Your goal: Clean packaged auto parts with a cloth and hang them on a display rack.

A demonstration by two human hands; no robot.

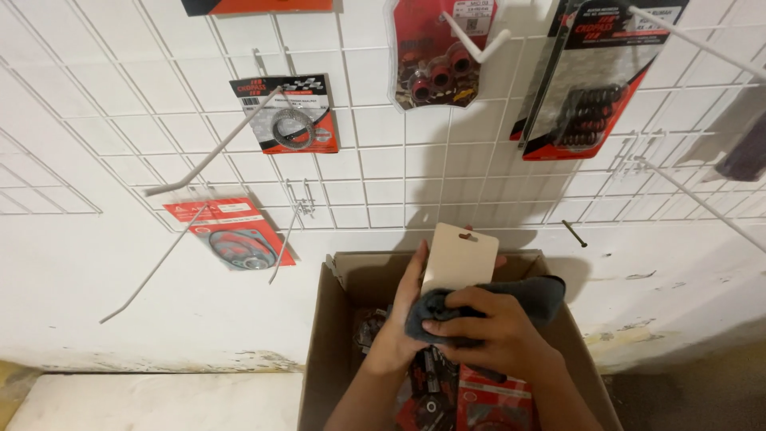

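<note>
Head view: left hand (pixel 399 331) fingers pinch blank card (pixel 458 259) edge; right hand (pixel 487 335) fingers press grey cloth (pixel 487 307) on it, prob. wiping. Best w/ firm grip, over near box (pixel 319 351).

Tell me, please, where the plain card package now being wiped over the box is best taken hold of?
Grip the card package by its bare upper edge, coming from above. It stands upright over the cardboard box, back facing the camera, and the top with its hang slot is free. The left hand already holds its left side, and the right hand presses a dark cloth over the lower part.
</note>
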